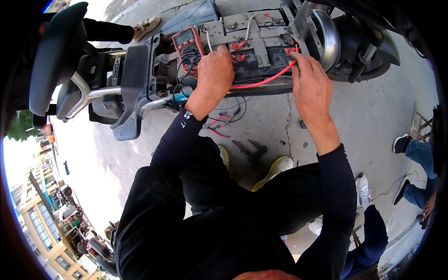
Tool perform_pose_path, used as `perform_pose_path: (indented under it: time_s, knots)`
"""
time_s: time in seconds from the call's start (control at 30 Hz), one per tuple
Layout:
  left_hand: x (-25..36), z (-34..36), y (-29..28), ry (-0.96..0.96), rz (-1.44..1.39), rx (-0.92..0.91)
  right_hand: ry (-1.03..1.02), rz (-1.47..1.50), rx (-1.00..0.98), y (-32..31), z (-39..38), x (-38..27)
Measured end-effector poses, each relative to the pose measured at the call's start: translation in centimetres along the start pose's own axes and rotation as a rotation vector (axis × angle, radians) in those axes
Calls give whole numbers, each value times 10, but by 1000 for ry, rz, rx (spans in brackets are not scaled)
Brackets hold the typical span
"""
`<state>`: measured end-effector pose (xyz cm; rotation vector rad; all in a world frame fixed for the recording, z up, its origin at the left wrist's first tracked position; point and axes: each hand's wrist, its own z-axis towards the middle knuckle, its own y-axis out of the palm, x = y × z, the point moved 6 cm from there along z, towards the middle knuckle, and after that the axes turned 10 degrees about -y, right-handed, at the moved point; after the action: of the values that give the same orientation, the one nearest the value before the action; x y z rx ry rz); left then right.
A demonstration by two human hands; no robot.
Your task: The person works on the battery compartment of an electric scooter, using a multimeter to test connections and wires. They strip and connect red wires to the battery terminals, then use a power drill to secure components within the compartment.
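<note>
Red cable [267,81] ran left-right along the near edge of the battery pack [252,69], right end bending up, away from the person. Right hand [313,88] pinched that end. Left hand [215,77] was curled near the other; couldn't tell its grip. Pale lettering on left sleeve [173,142]. Smooth insulation, dusty battery casings.

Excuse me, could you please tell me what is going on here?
A person is working bare-handed over the exposed batteries of a scooter. The right hand holds a red cable near its end, beside a terminal. The left hand is over the batteries, its grip hidden. A red multimeter rests just left of it.
</note>
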<state>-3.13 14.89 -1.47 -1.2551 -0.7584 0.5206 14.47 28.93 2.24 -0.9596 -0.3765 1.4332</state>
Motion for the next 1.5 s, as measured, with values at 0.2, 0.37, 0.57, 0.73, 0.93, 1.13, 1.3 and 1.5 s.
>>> perform_pose_path:
  time_s: [0.2,0.37,0.57,0.73,0.93,1.13,1.3,1.5]
  knots:
    - [2,1,-3,-14,-52,6,55,-58,-64,7,-2,10]
    - [6,5,-10,-1,-162,19,250,52,-77,5,4,14]
    - [10,5,-14,-6,-157,6,353,173,-73,14,16,12]
    - [8,5,-15,-14,-178,-6,300,130,-94,18,14,19]
    - [7,4,-12,-31,-152,2,314,141,-116,28,9,22]
    - [7,6,-11,-38,-105,-13,290,126,-114,26,11,22]
    - [7,4,-10,-36,-101,-20,308,155,-71,19,12,15]
    - [5,5,-10,-35,-184,8,379,280,-109,24,14,16]
